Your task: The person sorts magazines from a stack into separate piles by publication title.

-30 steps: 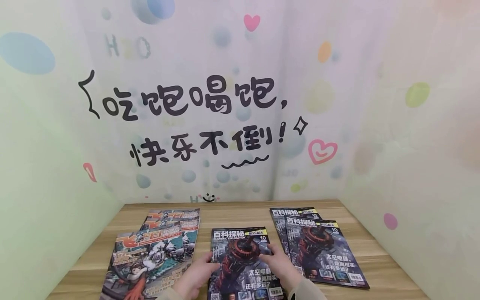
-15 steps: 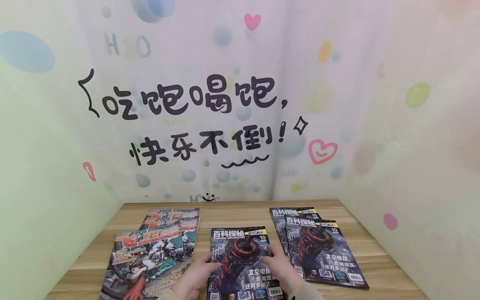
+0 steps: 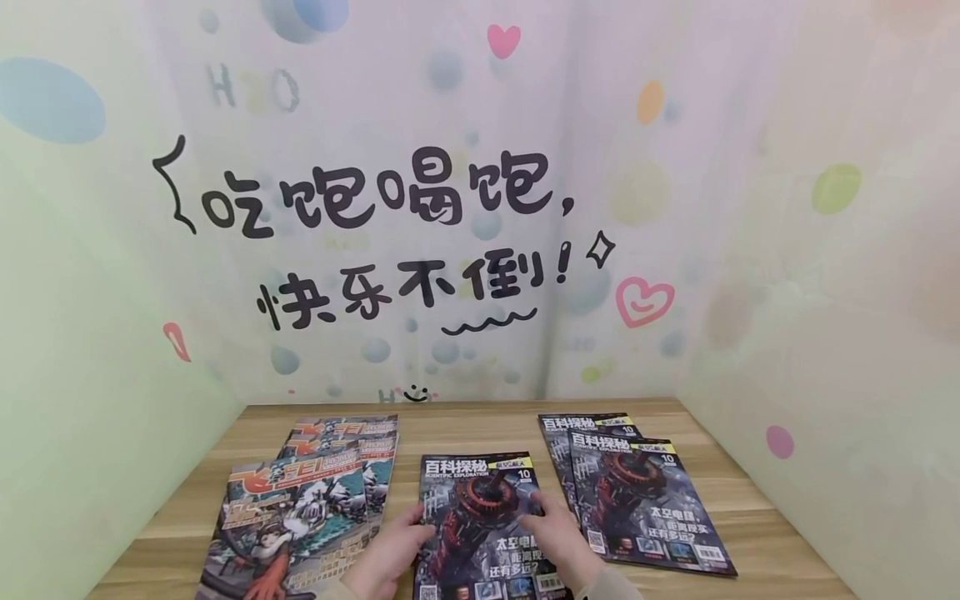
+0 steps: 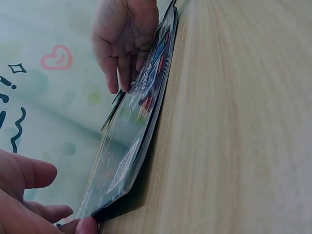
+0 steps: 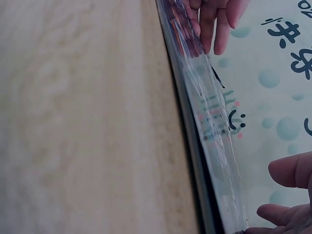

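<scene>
A dark magazine [image 3: 476, 525] with a red ring-shaped machine on its glossy cover lies front and centre on the wooden table. My left hand [image 3: 392, 546] is at its left edge, fingertips against the side and thumb raised apart from the cover. At the opposite edge, my right hand [image 3: 558, 537] mirrors this, its thumb over the cover's side. In the left wrist view the right hand [image 4: 126, 36] has fairly straight fingers along the magazine's [image 4: 124, 151] edge. The right wrist view shows the magazine [image 5: 207, 117] edge-on between both hands.
Several comic-style magazines [image 3: 288, 525] overlap in a fanned pile on the left. Two more dark magazines [image 3: 645, 508] with the same cover overlap on the right, close to my right hand. A printed curtain [image 3: 450, 358] closes off the table's [image 3: 465, 425] far edge.
</scene>
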